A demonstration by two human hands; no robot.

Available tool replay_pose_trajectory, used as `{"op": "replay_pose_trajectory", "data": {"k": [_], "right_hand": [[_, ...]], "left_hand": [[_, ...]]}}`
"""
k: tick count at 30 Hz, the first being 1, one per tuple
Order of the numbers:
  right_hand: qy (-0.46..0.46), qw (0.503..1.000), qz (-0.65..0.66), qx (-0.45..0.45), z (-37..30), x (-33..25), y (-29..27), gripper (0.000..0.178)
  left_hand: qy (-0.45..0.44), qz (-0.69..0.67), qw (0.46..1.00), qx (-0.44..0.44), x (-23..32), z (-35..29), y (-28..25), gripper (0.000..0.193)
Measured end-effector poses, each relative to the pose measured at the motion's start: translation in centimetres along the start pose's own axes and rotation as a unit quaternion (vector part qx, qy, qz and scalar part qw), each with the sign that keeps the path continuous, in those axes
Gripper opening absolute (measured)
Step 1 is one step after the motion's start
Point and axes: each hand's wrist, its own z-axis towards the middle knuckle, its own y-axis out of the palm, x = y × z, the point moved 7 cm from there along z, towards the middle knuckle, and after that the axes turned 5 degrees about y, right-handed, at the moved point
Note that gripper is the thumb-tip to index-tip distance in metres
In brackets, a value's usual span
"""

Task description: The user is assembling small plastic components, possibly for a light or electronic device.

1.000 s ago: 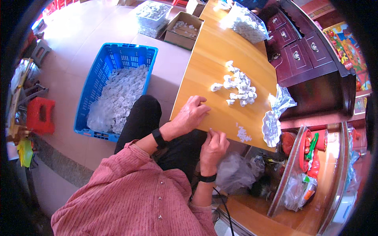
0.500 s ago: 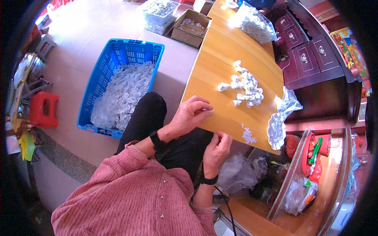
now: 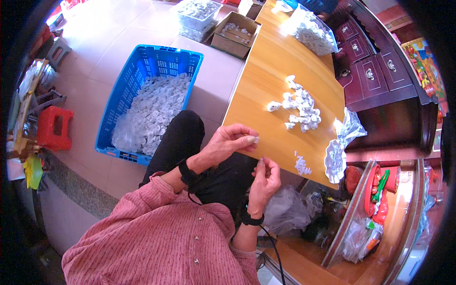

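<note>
The left hand [image 3: 235, 140] pinches a small white piece [image 3: 256, 140] between thumb and forefinger, over the near edge of the table [image 3: 273, 54]. The right hand [image 3: 266, 179] is just off that same edge, its thumb and forefinger close together; I cannot tell whether they hold anything. A pile of white parts [image 3: 308, 118] lies on the middle of the table, and thin white bits [image 3: 301, 165] lie near its right corner. A blue basket [image 3: 164, 59] full of similar parts stands left of the table.
</note>
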Motion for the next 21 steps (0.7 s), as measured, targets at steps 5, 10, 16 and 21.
{"op": "replay_pose_trajectory", "data": {"k": [5, 10, 16, 21], "right_hand": [[0.016, 0.999, 0.042, -0.004, -0.5, -1.2, 0.2, 0.01], [0.006, 0.997, 0.073, -0.001, -0.8, -1.6, 0.2, 0.011], [0.001, 0.997, 0.079, 0.001, -1.0, -2.3, 0.4, 0.011], [0.008, 0.997, 0.075, -0.008, -1.2, -2.0, 0.6, 0.009]], "left_hand": [[0.0, -0.011, 1.0, -0.021, 0.0, -0.3, 0.4, 0.021], [0.014, -0.023, 0.998, -0.055, 0.0, -0.6, 1.0, 0.026], [-0.005, -0.02, 0.998, -0.06, -0.2, -0.8, 0.8, 0.036], [-0.004, -0.032, 0.998, -0.046, -0.4, -1.0, 0.5, 0.036]]}}
